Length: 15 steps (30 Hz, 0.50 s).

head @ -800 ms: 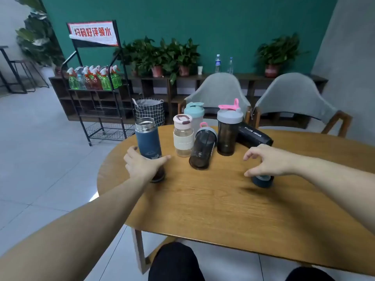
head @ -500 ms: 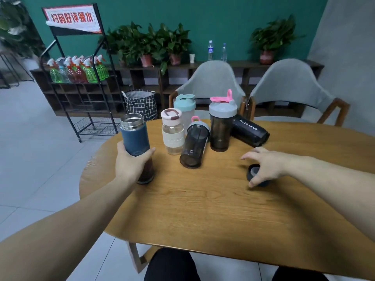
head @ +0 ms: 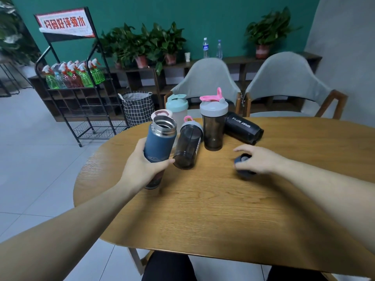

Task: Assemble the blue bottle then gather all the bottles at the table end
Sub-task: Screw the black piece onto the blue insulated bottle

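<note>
My left hand (head: 142, 169) grips the lidless blue bottle (head: 160, 141) around its lower body; the bottle is tilted, its steel mouth leaning away and to the right. My right hand (head: 256, 159) curls over the dark blue cap (head: 240, 160), which rests on the wooden table (head: 223, 209). Behind stand a dark shaker with a grey and pink lid (head: 213, 122), a pale bottle with a mint lid (head: 178, 107) and a clear bottle with a pink-white lid (head: 161, 114), mostly hidden. A dark shaker (head: 187, 148) and a black sport bottle (head: 242, 127) lie on their sides.
Two grey chairs (head: 205, 82) (head: 288, 84) stand at the table's far side. A black wire rack (head: 79, 82) with spray bottles and a checked basket (head: 138, 108) are on the floor to the left. The table's rounded left edge is just beyond my left hand.
My left hand closed around the blue bottle, lifted it and tilted it to the right. My right hand settled over the cap, fingers now curled on it.
</note>
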Motion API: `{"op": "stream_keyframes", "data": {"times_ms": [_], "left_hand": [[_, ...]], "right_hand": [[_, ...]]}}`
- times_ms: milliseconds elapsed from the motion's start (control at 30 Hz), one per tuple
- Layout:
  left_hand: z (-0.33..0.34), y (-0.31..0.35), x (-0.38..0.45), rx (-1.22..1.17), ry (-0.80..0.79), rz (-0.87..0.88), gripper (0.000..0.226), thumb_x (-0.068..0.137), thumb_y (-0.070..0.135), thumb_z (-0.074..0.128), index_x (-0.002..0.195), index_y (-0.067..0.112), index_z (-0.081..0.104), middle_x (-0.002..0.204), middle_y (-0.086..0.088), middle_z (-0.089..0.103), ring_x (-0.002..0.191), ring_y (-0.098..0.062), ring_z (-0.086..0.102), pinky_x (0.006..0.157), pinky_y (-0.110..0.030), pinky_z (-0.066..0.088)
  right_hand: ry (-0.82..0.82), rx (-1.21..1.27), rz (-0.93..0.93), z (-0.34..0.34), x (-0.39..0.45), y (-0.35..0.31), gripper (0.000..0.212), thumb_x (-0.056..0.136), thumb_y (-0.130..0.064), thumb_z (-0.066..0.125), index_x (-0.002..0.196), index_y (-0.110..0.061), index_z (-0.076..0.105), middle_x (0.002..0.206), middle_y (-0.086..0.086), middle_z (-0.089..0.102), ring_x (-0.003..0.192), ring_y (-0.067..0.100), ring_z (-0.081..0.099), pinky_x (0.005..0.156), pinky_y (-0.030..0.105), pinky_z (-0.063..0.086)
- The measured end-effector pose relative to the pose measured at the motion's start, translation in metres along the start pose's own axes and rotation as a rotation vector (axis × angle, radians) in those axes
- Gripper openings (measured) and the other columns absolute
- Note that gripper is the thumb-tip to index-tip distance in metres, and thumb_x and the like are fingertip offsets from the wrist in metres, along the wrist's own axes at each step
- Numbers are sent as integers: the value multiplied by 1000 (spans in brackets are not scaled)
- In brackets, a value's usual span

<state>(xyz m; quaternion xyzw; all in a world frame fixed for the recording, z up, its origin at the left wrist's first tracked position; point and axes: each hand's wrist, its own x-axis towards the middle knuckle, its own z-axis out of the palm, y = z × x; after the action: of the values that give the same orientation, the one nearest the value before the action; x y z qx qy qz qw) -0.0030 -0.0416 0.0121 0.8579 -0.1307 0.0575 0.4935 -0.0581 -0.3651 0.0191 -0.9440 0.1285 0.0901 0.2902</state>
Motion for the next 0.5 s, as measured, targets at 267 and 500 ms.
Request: {"op": "stream_keyframes", "data": {"times_ms": [267,500], "left_hand": [[25,36,-14,134,-184,107,81,66,39,94,133,39,49,117,19,66,106,-4,62,92,-29,49],[52,64,-34,291,-331,203,73,64,47,91,123,44,48,108,19,65,102,-12,64,92,-38,53]], "right_hand": [[-38,1114,230,-23,-47,-26,29,90,-32,74,108,-19,56,112,20,62,100,37,70,81,46,62],[54,1405,238,-25,-70,-27,39,91,-36,71,115,-7,58,105,22,70,91,33,71,66,44,64]]}}
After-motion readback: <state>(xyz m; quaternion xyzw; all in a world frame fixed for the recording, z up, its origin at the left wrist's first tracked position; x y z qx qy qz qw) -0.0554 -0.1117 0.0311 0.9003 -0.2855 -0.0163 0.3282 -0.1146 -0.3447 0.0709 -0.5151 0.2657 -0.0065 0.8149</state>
